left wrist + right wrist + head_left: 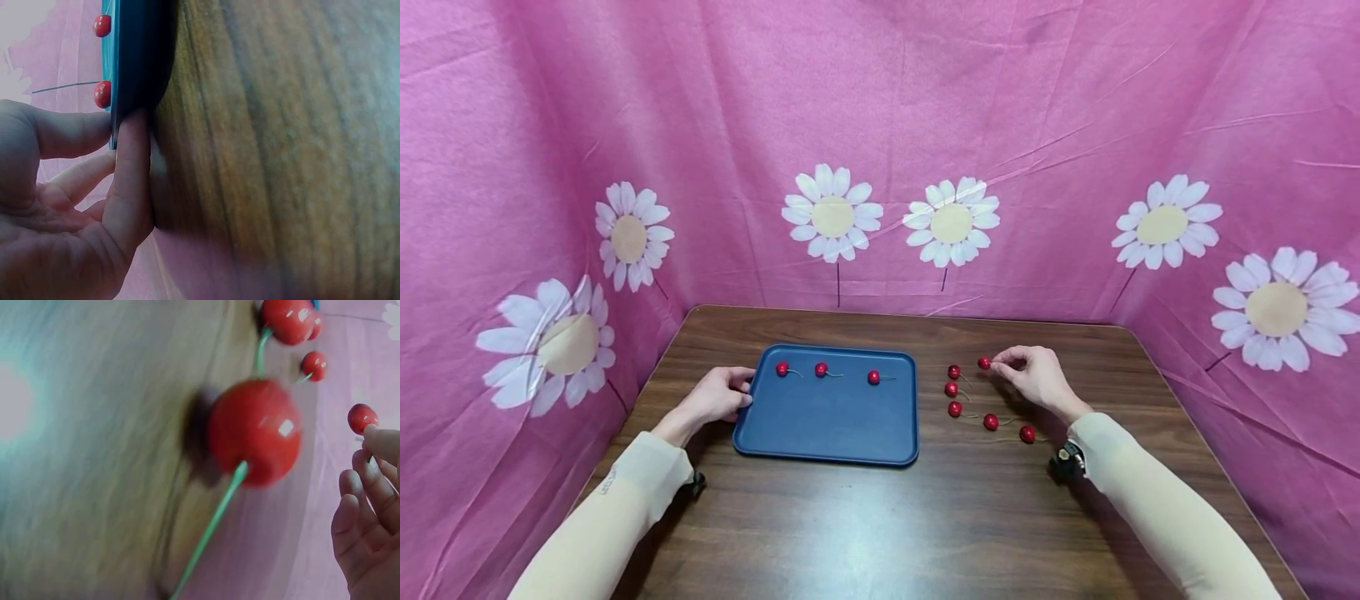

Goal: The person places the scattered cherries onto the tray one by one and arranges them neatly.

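My left hand [717,395] pinches the left rim of a blue rectangular tray [827,425], thumb on top and a finger beneath, as the left wrist view shows. Three red cherries with thin stems lie along the tray's far side: a left cherry [782,368], a middle cherry [821,369] and a right cherry [873,377]. Right of the tray, my right hand [1037,377] holds a cherry [983,363] by its stem, between thumb and fingertips. In the right wrist view that held cherry [362,419] appears above the fingers.
Several more cherries lie on the brown wooden table [820,533] between the tray and my right hand. Three form a column, with the middle one [951,389] nearest the tray; a near cherry [1027,434] lies below my right wrist. A pink flowered curtain [880,100] surrounds the table.
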`<action>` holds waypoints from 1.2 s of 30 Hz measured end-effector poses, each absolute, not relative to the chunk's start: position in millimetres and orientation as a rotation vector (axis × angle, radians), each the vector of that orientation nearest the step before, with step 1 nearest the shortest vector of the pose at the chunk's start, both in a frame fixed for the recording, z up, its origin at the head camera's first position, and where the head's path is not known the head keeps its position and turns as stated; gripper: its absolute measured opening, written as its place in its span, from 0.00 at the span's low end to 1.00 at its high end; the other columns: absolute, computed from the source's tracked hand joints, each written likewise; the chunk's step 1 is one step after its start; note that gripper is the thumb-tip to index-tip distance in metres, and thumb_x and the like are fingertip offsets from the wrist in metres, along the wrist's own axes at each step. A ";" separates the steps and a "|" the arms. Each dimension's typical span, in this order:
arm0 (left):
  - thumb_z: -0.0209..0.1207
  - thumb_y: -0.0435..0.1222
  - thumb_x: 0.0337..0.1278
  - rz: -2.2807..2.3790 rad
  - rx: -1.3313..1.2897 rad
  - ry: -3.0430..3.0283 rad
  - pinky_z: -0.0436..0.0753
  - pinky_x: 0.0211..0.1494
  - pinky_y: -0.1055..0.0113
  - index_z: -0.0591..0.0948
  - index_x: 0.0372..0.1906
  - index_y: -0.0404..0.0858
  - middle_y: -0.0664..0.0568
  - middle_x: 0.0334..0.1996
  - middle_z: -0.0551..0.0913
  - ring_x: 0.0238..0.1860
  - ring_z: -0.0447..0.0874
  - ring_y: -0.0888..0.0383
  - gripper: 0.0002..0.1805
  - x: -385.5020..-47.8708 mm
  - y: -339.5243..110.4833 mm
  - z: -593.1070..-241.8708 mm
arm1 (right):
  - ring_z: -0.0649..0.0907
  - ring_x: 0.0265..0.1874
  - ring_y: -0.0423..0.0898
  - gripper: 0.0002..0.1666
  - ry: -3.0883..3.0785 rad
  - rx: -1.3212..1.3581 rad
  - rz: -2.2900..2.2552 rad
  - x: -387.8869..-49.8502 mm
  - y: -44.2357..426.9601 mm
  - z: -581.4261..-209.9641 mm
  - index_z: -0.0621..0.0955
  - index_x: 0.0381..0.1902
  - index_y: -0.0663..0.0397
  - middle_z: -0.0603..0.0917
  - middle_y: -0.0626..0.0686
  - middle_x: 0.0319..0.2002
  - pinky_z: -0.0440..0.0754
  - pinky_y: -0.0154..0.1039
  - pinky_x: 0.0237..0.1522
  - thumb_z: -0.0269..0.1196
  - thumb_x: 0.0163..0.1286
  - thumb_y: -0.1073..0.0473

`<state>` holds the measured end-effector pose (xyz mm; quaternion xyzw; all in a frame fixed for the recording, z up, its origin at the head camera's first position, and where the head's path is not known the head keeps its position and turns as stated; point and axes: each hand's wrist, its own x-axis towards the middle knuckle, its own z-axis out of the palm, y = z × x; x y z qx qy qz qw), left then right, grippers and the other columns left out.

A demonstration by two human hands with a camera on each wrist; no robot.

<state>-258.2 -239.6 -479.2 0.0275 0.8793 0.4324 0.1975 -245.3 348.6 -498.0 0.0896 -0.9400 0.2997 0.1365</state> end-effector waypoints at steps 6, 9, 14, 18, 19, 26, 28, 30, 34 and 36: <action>0.62 0.24 0.73 1.214 0.078 2.463 0.93 0.43 0.58 0.71 0.82 0.25 0.40 0.51 0.79 0.48 0.83 0.52 0.34 -258.1 -239.6 -481.8 | 0.83 0.29 0.29 0.03 -2.646 0.255 0.980 -244.3 333.2 -488.0 0.96 0.40 0.54 0.97 0.57 0.37 0.78 0.24 0.34 0.77 0.73 0.60; 0.62 0.24 0.73 1.215 0.077 2.465 0.93 0.43 0.58 0.71 0.82 0.25 0.41 0.51 0.79 0.48 0.83 0.52 0.34 -258.5 -240.1 -482.2 | 0.84 0.28 0.30 0.03 -2.621 0.273 1.036 -246.6 322.3 -483.7 0.95 0.41 0.55 0.96 0.58 0.37 0.78 0.23 0.33 0.76 0.73 0.61; 0.62 0.25 0.72 1.212 0.080 2.465 0.93 0.42 0.59 0.72 0.81 0.25 0.41 0.50 0.80 0.47 0.83 0.53 0.34 -257.9 -240.7 -483.6 | 0.84 0.26 0.31 0.04 -2.597 0.296 1.112 -250.3 302.9 -478.8 0.95 0.41 0.56 0.96 0.58 0.35 0.79 0.24 0.32 0.77 0.73 0.62; 0.62 0.25 0.72 1.216 0.079 2.466 0.94 0.43 0.58 0.72 0.81 0.25 0.40 0.51 0.80 0.48 0.84 0.52 0.35 -257.6 -240.4 -483.4 | 0.83 0.25 0.32 0.04 -2.585 0.317 1.161 -253.7 286.3 -475.5 0.95 0.41 0.56 0.96 0.59 0.34 0.80 0.25 0.30 0.77 0.72 0.62; 0.62 0.25 0.72 1.216 0.077 2.467 0.94 0.43 0.58 0.72 0.81 0.25 0.40 0.51 0.80 0.48 0.84 0.52 0.35 -257.6 -240.5 -483.1 | 0.83 0.25 0.33 0.04 -2.586 0.320 1.173 -254.4 281.7 -474.9 0.96 0.41 0.56 0.96 0.58 0.34 0.80 0.26 0.30 0.77 0.73 0.61; 0.62 0.25 0.73 1.221 0.066 2.456 0.93 0.44 0.58 0.71 0.82 0.26 0.40 0.52 0.80 0.48 0.83 0.52 0.35 -257.9 -241.1 -482.4 | 0.84 0.26 0.38 0.04 -2.592 0.374 1.232 -259.2 248.7 -471.4 0.96 0.42 0.54 0.96 0.57 0.36 0.81 0.29 0.31 0.77 0.73 0.61; 0.62 0.25 0.73 1.220 0.065 2.456 0.94 0.44 0.58 0.71 0.82 0.26 0.40 0.52 0.80 0.48 0.83 0.52 0.35 -258.2 -240.8 -482.3 | 0.85 0.26 0.39 0.03 -2.589 0.398 1.251 -261.8 238.6 -469.4 0.96 0.42 0.54 0.97 0.57 0.37 0.81 0.29 0.31 0.77 0.73 0.61; 0.62 0.25 0.74 1.219 0.067 2.457 0.94 0.44 0.58 0.71 0.82 0.25 0.40 0.52 0.80 0.48 0.83 0.52 0.34 -258.3 -240.5 -482.4 | 0.85 0.27 0.40 0.03 -2.591 0.419 1.268 -263.9 227.9 -466.8 0.96 0.42 0.54 0.97 0.57 0.38 0.82 0.30 0.31 0.77 0.73 0.61; 0.62 0.25 0.74 1.222 0.067 2.457 0.94 0.44 0.57 0.71 0.82 0.25 0.40 0.51 0.80 0.48 0.83 0.52 0.34 -258.0 -240.1 -482.9 | 0.85 0.26 0.40 0.04 -2.609 0.441 1.292 -265.3 207.4 -462.4 0.96 0.42 0.54 0.97 0.57 0.39 0.84 0.30 0.31 0.77 0.74 0.61; 0.62 0.25 0.74 1.219 0.068 2.461 0.94 0.45 0.57 0.71 0.82 0.25 0.40 0.51 0.80 0.48 0.83 0.51 0.34 -257.7 -240.1 -483.1 | 0.86 0.26 0.40 0.04 -2.611 0.468 1.286 -265.6 197.8 -460.8 0.96 0.42 0.54 0.97 0.57 0.39 0.85 0.31 0.31 0.77 0.74 0.61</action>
